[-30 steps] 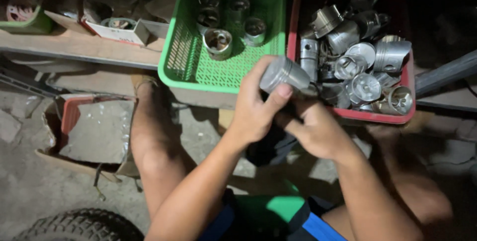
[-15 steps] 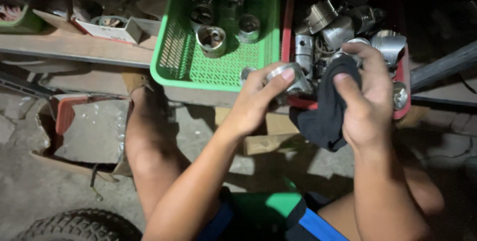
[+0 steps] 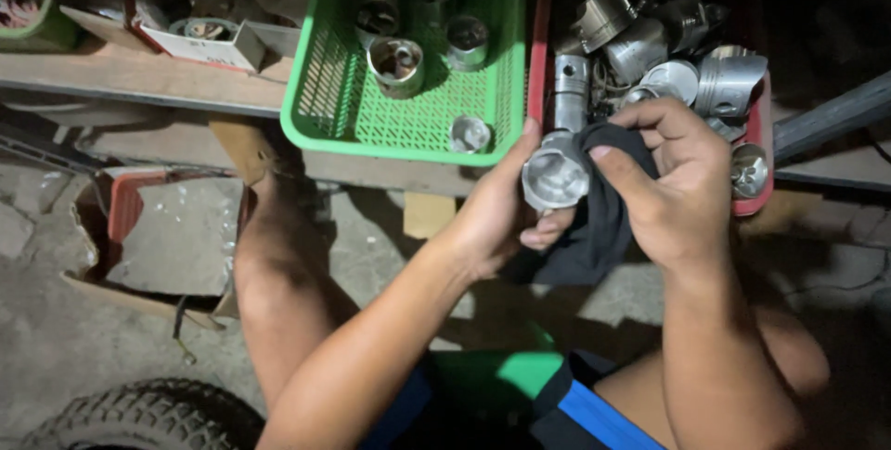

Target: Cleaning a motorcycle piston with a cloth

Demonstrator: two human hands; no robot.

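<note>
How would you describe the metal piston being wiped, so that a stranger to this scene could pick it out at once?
Start at the green basket and the red tray beside it on the wooden shelf. Just below where they meet, the left hand holds one piston. Unlike those lying in the containers, it is lifted clear, with a dark cloth in the right hand against it.
</note>
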